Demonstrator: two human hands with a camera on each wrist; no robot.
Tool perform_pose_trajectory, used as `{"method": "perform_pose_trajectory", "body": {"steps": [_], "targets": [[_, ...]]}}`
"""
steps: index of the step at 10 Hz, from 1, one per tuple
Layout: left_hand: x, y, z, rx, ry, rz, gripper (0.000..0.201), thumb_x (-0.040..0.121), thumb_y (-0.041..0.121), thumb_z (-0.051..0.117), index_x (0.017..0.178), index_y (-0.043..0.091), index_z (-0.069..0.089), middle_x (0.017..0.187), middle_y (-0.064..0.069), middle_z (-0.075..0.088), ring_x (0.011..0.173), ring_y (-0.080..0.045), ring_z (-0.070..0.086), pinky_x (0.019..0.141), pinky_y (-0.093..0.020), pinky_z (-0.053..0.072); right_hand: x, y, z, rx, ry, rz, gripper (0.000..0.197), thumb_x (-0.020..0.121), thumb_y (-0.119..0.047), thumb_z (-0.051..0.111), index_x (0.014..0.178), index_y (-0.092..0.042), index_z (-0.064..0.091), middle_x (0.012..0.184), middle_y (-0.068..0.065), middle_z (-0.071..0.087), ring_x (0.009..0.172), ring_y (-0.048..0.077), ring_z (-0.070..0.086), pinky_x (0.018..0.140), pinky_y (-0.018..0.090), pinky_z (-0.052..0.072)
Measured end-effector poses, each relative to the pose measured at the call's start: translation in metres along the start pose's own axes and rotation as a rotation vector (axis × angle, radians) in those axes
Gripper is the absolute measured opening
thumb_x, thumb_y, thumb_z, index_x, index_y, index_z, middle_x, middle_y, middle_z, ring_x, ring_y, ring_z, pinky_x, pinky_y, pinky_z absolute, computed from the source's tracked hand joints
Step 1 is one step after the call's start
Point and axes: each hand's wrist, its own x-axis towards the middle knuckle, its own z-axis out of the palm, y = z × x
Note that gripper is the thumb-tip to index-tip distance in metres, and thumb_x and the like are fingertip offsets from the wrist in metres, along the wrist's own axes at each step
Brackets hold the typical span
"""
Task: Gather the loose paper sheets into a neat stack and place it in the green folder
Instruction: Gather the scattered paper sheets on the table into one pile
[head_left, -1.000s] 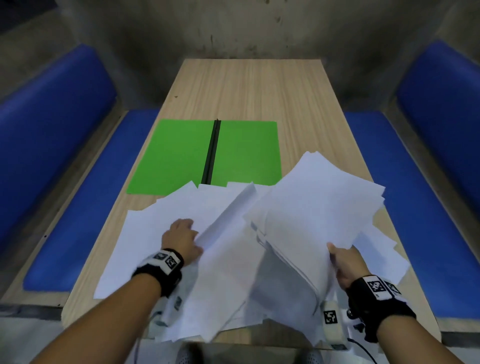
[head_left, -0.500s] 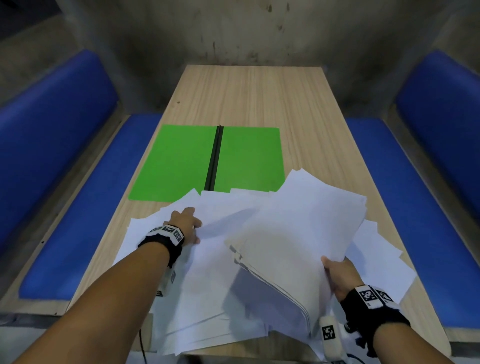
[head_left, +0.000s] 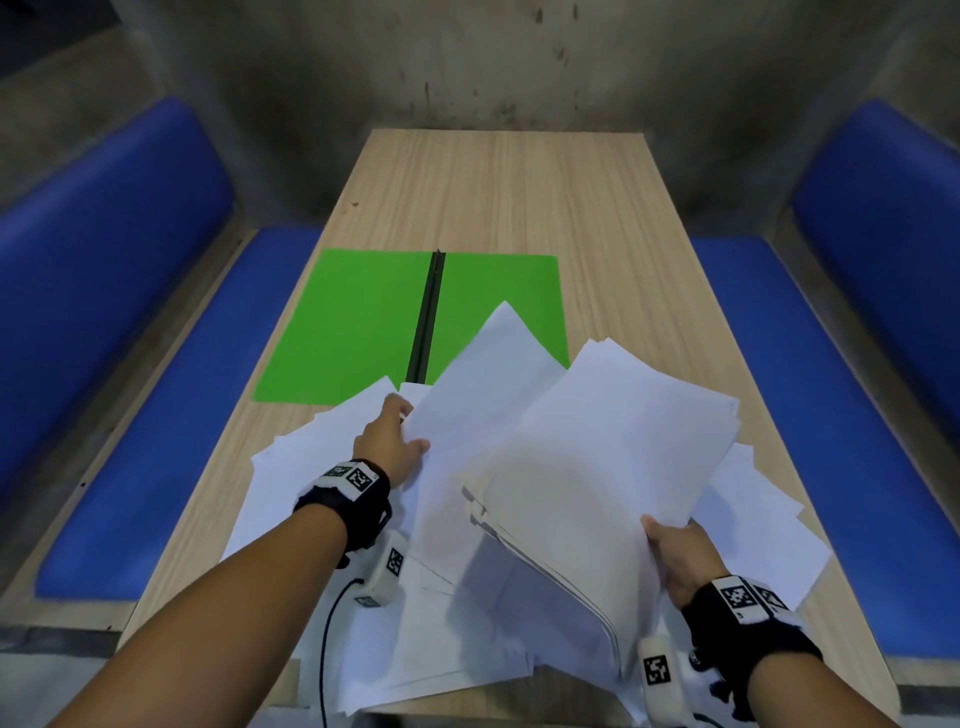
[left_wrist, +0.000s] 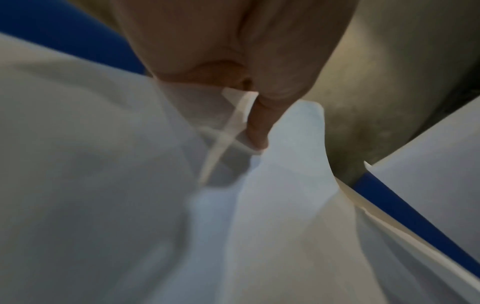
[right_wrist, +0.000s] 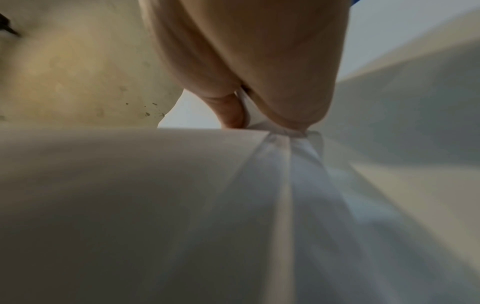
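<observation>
Right hand (head_left: 675, 553) pinches the raised paper stack (head_left: 597, 467) at its near edge. Left hand (head_left: 387, 444) pinches one sheet (head_left: 467, 415) beside it, green folder (head_left: 358, 327) just beyond.

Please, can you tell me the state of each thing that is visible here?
Green plastic folder: open flat, near edge under paper.
Gathered white paper bundle: lifted, uneven.
Loose white paper sheets: scattered on the wooden table.
Left hand: pinching a sheet.
Right hand: gripping the bundle.

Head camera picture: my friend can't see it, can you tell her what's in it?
Two hands gather white paper on a wooden table: the right hand holds a raised bundle, the left hand lifts a sheet. An open green folder lies beyond.
</observation>
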Motion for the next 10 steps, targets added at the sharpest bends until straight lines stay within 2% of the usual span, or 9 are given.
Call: {"method": "perform_pose_trajectory", "body": {"steps": [1, 2, 3, 4, 5, 6, 8, 9, 10], "targets": [[0.001, 0.01, -0.014, -0.112, 0.002, 0.06, 0.057, 0.084, 0.012, 0.068, 0.133, 0.013, 0.039, 0.135, -0.02, 0.052, 0.127, -0.033, 0.048, 0.101, -0.038, 0.04, 0.0, 0.001, -0.001, 0.015, -0.002, -0.004, 0.017, 0.093, -0.002, 0.052, 0.109, -0.005, 0.055, 0.101, 0.015, 0.063, 0.092, 0.033, 0.059, 0.089, 0.041, 0.047], [0.009, 0.022, -0.032, -0.078, 0.066, 0.1, 0.049, 0.087, 0.015, 0.065, 0.129, -0.004, 0.049, 0.134, -0.021, 0.054, 0.125, -0.034, 0.051, 0.099, -0.034, 0.039, 0.002, 0.002, -0.001, 0.042, -0.009, 0.013, 0.023, 0.094, -0.004, 0.053, 0.117, -0.003, 0.054, 0.104, 0.016, 0.063, 0.096, 0.034, 0.06, 0.093, 0.043, 0.048], [0.013, 0.032, -0.051, -0.176, 0.101, 0.152, 0.038, 0.087, 0.011, 0.064, 0.122, -0.001, 0.056, 0.123, -0.018, 0.062, 0.114, -0.031, 0.059, 0.095, -0.034, 0.043, 0.005, 0.003, -0.003, 0.036, -0.006, 0.035, 0.024, 0.094, -0.006, 0.054, 0.118, -0.003, 0.054, 0.106, 0.016, 0.063, 0.097, 0.035, 0.06, 0.094, 0.045, 0.048], [0.012, 0.04, -0.071, -0.295, 0.18, 0.195, 0.038, 0.089, 0.008, 0.059, 0.126, 0.005, 0.053, 0.127, -0.011, 0.06, 0.118, -0.023, 0.055, 0.103, -0.035, 0.041, 0.007, 0.004, -0.004, 0.011, -0.013, 0.032, 0.026, 0.094, -0.006, 0.054, 0.12, -0.002, 0.054, 0.109, 0.017, 0.063, 0.099, 0.035, 0.06, 0.097, 0.046, 0.047], [0.004, 0.047, -0.096, -0.407, 0.302, 0.228, 0.039, 0.09, 0.007, 0.056, 0.129, 0.01, 0.053, 0.123, -0.001, 0.06, 0.112, -0.015, 0.055, 0.096, -0.026, 0.04, 0.01, 0.004, -0.005, 0.003, -0.018, 0.052, 0.023, 0.094, -0.007, 0.055, 0.116, -0.003, 0.054, 0.111, 0.018, 0.064, 0.099, 0.035, 0.06, 0.096, 0.047, 0.047], [-0.016, 0.032, -0.113, -0.496, 0.311, 0.211, 0.041, 0.086, 0.001, 0.058, 0.122, 0.02, 0.054, 0.111, 0.004, 0.063, 0.107, -0.016, 0.057, 0.095, -0.031, 0.044, 0.012, 0.004, -0.006, -0.026, -0.033, 0.074, 0.033, 0.091, -0.013, 0.059, 0.12, 0.003, 0.054, 0.12, 0.028, 0.062, 0.102, 0.04, 0.063, 0.096, 0.053, 0.049], [-0.065, -0.043, -0.067, -0.52, 0.254, -0.058, 0.048, 0.084, 0.002, 0.062, 0.127, 0.017, 0.048, 0.117, -0.002, 0.062, 0.105, -0.022, 0.061, 0.094, -0.038, 0.048, 0.014, 0.006, -0.01, 0.051, -0.11, 0.116, 0.04, 0.095, -0.012, 0.052, 0.129, 0.009, 0.047, 0.13, 0.031, 0.054, 0.121, 0.048, 0.052, 0.083, 0.047, 0.05], [-0.086, -0.076, -0.027, -0.475, 0.276, -0.169, 0.044, 0.09, 0.009, 0.057, 0.132, 0.013, 0.046, 0.127, -0.008, 0.058, 0.113, -0.029, 0.057, 0.097, -0.041, 0.045, 0.02, 0.01, -0.008, 0.083, -0.107, 0.117, 0.025, 0.094, -0.013, 0.054, 0.116, 0.001, 0.055, 0.127, 0.03, 0.057, 0.117, 0.048, 0.055, 0.087, 0.051, 0.05], [-0.095, -0.092, -0.011, -0.266, 0.308, -0.223, 0.028, 0.092, 0.021, 0.055, 0.114, 0.003, 0.057, 0.129, -0.014, 0.048, 0.112, -0.034, 0.053, 0.095, -0.04, 0.044, 0.029, 0.015, -0.007, 0.096, -0.063, 0.152, 0.017, 0.091, -0.017, 0.058, 0.105, -0.007, 0.056, 0.124, 0.027, 0.06, 0.101, 0.038, 0.064, 0.094, 0.056, 0.05]]}}
